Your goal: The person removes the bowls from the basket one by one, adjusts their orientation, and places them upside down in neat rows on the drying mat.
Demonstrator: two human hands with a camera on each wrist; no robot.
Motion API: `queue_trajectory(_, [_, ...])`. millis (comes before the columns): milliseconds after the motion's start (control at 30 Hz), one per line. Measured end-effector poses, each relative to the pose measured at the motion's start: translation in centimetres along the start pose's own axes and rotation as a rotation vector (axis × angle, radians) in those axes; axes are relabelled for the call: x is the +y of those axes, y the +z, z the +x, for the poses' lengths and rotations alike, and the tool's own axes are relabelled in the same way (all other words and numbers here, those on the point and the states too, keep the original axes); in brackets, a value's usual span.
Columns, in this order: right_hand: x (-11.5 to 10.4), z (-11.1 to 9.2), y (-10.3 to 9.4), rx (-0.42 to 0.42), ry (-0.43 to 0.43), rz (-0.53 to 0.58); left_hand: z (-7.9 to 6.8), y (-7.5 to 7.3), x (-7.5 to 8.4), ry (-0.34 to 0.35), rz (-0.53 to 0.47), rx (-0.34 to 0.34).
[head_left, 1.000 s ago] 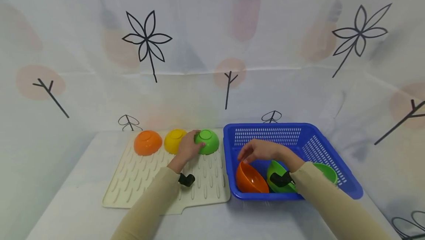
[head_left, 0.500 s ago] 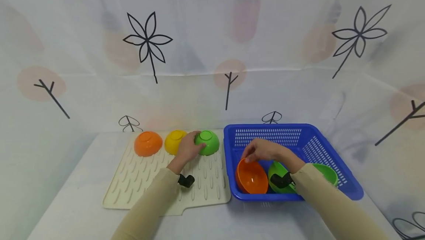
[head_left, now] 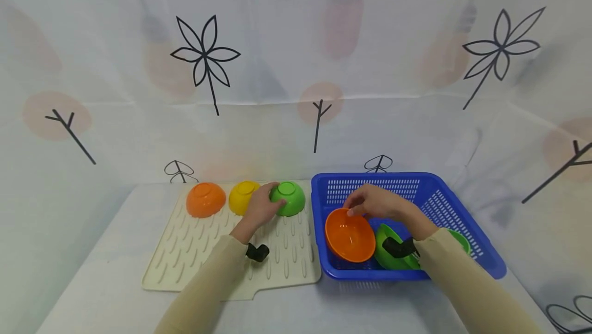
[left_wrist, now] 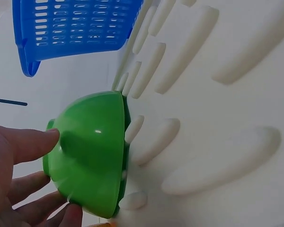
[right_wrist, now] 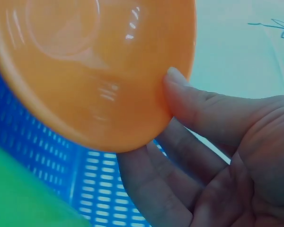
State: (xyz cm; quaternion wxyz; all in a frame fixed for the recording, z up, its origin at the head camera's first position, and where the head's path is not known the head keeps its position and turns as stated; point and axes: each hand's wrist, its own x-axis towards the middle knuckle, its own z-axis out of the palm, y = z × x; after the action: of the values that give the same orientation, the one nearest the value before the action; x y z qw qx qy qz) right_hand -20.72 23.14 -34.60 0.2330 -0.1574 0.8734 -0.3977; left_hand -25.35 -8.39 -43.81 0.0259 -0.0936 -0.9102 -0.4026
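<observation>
My right hand (head_left: 380, 203) pinches the rim of an orange bowl (head_left: 350, 237), thumb inside and fingers outside. This bowl is tilted, its inside facing me, over the left part of the blue basket (head_left: 370, 274). In the right wrist view, the thumb (right_wrist: 203, 109) lies on its inner wall. On the cream drying mat (head_left: 194, 259), an upside-down green bowl (head_left: 292, 201) stands at the back right. My left hand (head_left: 260, 207) holds it, with thumb and fingers about its foot in the left wrist view. To its left stand an upside-down yellow bowl (head_left: 241, 198) and another orange bowl (head_left: 205, 200).
Green bowls (head_left: 387, 256) lie in the basket, partly hidden under my right wrist. The basket stands against the mat's right side on a white table (head_left: 92, 282). A patterned cloth (head_left: 277, 77) hangs close behind.
My right hand has taken the orange bowl's rim, tipped the bowl up towards me and raised it slightly, moving back and to the right. My left hand stays at the green bowl.
</observation>
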Motion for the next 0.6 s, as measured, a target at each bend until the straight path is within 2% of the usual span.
queue_trajectory(300, [-0.7,-1.7,-0.6,0.097,0.023,0.022,-1.2,-1.3,0.1,0.030,-0.128,-0.035])
queue_trajectory(467, [-1.2,-2.7,-0.2,0.177,0.057,0.017,-2.3,-2.4,0.3,0.045,-0.186,-0.061])
queue_trajectory(600, [-1.8,-3.5,0.5,0.231,0.071,0.028,-3.4,-3.2,0.7,0.088,-0.222,-0.086])
